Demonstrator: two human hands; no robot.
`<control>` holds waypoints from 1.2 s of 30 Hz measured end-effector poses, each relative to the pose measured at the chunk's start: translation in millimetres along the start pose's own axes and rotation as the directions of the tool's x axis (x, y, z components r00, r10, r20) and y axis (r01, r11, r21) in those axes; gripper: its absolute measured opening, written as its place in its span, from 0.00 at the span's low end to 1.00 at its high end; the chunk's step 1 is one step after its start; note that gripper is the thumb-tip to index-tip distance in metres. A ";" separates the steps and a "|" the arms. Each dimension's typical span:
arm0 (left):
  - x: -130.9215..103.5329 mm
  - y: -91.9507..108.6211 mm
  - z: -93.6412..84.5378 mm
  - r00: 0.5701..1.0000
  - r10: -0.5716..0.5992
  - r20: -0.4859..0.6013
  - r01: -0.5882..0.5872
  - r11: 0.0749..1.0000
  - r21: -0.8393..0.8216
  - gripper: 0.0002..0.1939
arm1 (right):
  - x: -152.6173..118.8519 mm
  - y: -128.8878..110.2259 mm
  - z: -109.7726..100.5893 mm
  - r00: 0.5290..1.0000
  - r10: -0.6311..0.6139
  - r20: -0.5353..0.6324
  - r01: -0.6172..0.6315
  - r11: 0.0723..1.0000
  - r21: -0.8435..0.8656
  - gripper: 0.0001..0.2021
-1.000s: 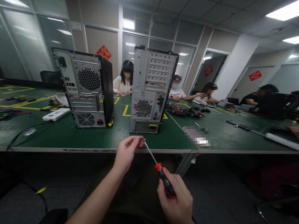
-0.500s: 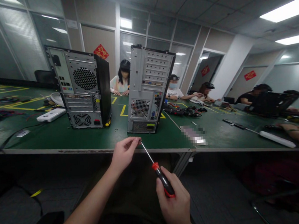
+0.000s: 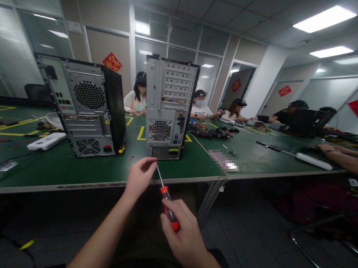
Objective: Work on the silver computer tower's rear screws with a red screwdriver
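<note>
My right hand (image 3: pixel 184 226) is wrapped round the black and red handle of a screwdriver (image 3: pixel 164 191), whose shaft points up and away from me. At its tip, the thumb and fingertips of my left hand (image 3: pixel 140 174) are pinched together; whatever is between them is too small to make out. Just beyond the fingertips stands a grey computer tower (image 3: pixel 162 106), upright, with its rear panel and ports facing me. To its left is a second tower (image 3: pixel 88 111) with a black side, also upright, rear toward me. A few tiny screws (image 3: pixel 132 157) lie between the towers.
A white power strip (image 3: pixel 47 141) lies left on the green table (image 3: pixel 102 171). Bundled cables (image 3: pixel 217 131), a blurred phone-like object (image 3: pixel 223 160) and a long white-handled tool (image 3: pixel 312 161) are to the right. Several people sit around the table; one person's arm (image 3: pixel 338 154) rests at right.
My view has swung right, so everything sits further left. The screwdriver stands steeper, and my right hand has moved left under it. My left fingertips are slightly nearer the grey tower's foot.
</note>
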State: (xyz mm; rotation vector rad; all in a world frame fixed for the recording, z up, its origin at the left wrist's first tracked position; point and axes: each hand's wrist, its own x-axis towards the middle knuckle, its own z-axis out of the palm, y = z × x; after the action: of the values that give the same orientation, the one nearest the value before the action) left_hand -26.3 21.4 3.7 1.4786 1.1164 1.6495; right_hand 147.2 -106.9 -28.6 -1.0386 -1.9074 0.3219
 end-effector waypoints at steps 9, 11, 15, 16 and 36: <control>39.0 -13.9 7.0 0.998 -0.021 -0.066 0.012 0.991 -0.132 0.16 | 43.9 -4.8 2.4 0.993 -0.111 0.040 0.108 0.992 0.072 0.23; 41.7 -16.1 9.2 0.995 -0.057 -0.081 0.041 0.982 -0.186 0.17 | 46.9 -1.1 4.4 0.990 -0.137 0.027 0.135 0.989 0.066 0.24; 41.4 -17.9 12.2 0.994 -0.092 -0.058 0.077 0.971 -0.226 0.18 | 44.7 9.8 11.8 0.989 -0.145 -0.014 0.146 0.987 0.062 0.21; 41.1 -18.0 12.7 0.994 -0.095 -0.051 0.081 0.970 -0.231 0.18 | 44.1 12.1 13.3 0.988 -0.150 -0.022 0.151 0.987 0.061 0.20; 44.7 -24.9 15.9 0.987 -0.141 -0.078 0.113 0.951 -0.288 0.22 | 46.0 31.0 34.2 0.998 -0.009 -0.057 0.012 0.999 0.048 0.21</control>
State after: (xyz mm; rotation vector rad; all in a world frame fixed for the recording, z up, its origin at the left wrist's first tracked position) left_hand -19.2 74.4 0.7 1.1321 0.9574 1.7244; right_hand 125.2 -46.3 -38.2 -0.9947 -1.8452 0.3280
